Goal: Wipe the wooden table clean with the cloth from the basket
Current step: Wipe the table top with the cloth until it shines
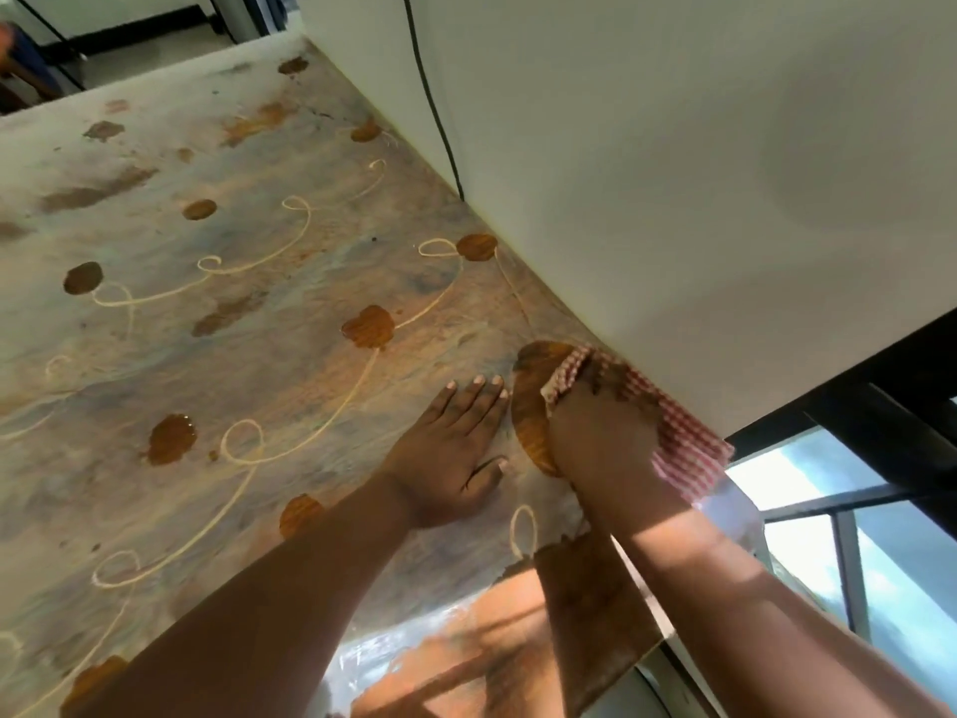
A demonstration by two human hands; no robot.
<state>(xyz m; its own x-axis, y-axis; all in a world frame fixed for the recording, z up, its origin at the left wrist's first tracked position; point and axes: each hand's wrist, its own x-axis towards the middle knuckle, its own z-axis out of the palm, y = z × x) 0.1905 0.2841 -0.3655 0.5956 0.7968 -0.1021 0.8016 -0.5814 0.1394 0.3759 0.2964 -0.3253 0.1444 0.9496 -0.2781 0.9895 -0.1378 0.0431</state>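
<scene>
Wall (673, 173) hems cloth (683, 443); cable (440, 121) behind; left hand (445, 448) flat on table (233, 303).

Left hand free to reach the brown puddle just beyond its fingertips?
Probably yes: the left hand lies flat on the table, holding nothing, and nothing stands between it and that puddle.

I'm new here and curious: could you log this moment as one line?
step: wiping | right hand: grips checked cloth by wall | left hand: flat on table | brown puddles remain

Smeared wooden table (217, 282) under brown puddles (368, 326), checked cloth (678, 432) and left hand (450, 448).
</scene>
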